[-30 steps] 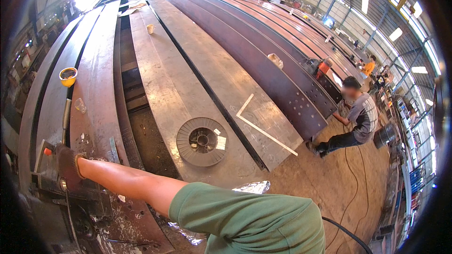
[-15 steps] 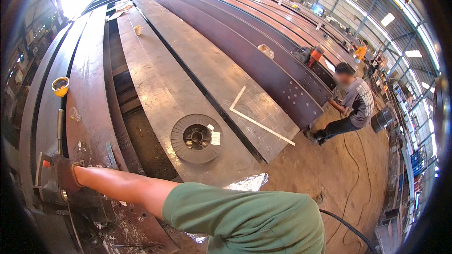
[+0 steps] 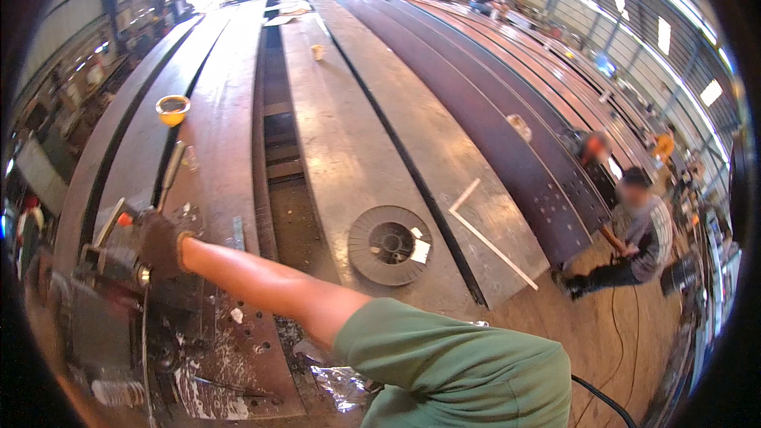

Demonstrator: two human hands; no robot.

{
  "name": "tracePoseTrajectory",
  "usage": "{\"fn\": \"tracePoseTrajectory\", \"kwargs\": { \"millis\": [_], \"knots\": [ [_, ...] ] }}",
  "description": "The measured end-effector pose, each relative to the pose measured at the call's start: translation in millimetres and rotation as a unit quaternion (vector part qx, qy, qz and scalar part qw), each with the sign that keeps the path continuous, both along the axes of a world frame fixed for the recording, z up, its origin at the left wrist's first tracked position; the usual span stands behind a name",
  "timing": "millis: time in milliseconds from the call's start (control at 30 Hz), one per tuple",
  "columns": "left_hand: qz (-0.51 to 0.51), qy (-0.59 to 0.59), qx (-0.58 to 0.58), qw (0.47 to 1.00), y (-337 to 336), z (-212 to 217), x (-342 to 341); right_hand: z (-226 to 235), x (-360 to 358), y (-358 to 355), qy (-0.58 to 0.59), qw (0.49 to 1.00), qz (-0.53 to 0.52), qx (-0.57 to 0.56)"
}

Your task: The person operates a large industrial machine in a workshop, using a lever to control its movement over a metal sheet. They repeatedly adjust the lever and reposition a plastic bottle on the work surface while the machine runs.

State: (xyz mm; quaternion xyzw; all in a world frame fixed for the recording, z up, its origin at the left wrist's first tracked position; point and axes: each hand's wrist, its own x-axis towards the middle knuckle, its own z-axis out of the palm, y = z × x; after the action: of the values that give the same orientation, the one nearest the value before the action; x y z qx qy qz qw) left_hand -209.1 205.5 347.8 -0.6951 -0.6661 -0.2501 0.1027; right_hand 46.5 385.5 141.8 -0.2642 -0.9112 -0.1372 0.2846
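Observation:
My right arm, in a short green sleeve, reaches across to the left. Its hand, in a dark glove [image 3: 162, 242], is closed around a lever [image 3: 170, 177] of a dark machine [image 3: 103, 301] that looks like a magnetic drill. The lever's grey grip sticks up beyond the fist, and a red-tipped part [image 3: 124, 220] is beside it. Shadow blurs the fingers. Beneath the machine lies a wide steel beam [image 3: 238, 357] with several holes and whitish smears near its end. My left hand cannot be made out. A yellow bowl [image 3: 172, 115] with dark contents sits beyond the lever.
A black wire spool [image 3: 366, 257] and a pale angled square [image 3: 499, 242] lie on neighbouring beams. Gaps run between the beams. Crumpled foil [image 3: 341, 388] is near my sleeve. A co-worker [image 3: 634, 230] crouches at right by the beam ends; cables [image 3: 618, 349] trail over the floor.
My view has swung left, so the scene sits farther right and lower. My gloved hand stays at the machine's lever, which leans more to the right in the picture.

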Motion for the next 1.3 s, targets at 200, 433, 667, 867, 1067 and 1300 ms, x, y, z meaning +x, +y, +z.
{"fn": "tracePoseTrajectory", "kwargs": {
  "millis": [200, 433, 667, 867, 1067, 1300],
  "knots": [
    [-0.044, -0.057, -0.002, 0.997, 62.8, 27.3, 77.3, 67.3, 116.0, 10.0, -0.109, 0.991, -0.072, -0.020],
    [0.035, 0.002, 0.000, 0.999, 30.6, 42.1, 106.2, 82.8, 105.4, -9.5, -0.104, 0.994, -0.019, -0.025],
    [0.005, 0.038, 0.057, 0.998, 37.2, 37.7, 117.6, 68.8, 107.1, 0.6, -0.060, 0.996, -0.046, 0.039],
    [0.031, 0.061, 0.068, 0.995, 35.5, 35.3, 121.9, 60.7, 106.5, 5.0, -0.090, 0.995, -0.042, 0.004],
    [0.049, 0.080, 0.068, 0.993, 26.3, 37.2, 115.4, 54.9, 91.2, 5.4, -0.072, 0.996, -0.052, 0.002],
    [0.097, 0.063, 0.012, 0.993, 31.8, 32.3, 95.3, 51.5, 91.0, 16.0, -0.118, 0.993, 0.016, -0.016]
  ]
}}
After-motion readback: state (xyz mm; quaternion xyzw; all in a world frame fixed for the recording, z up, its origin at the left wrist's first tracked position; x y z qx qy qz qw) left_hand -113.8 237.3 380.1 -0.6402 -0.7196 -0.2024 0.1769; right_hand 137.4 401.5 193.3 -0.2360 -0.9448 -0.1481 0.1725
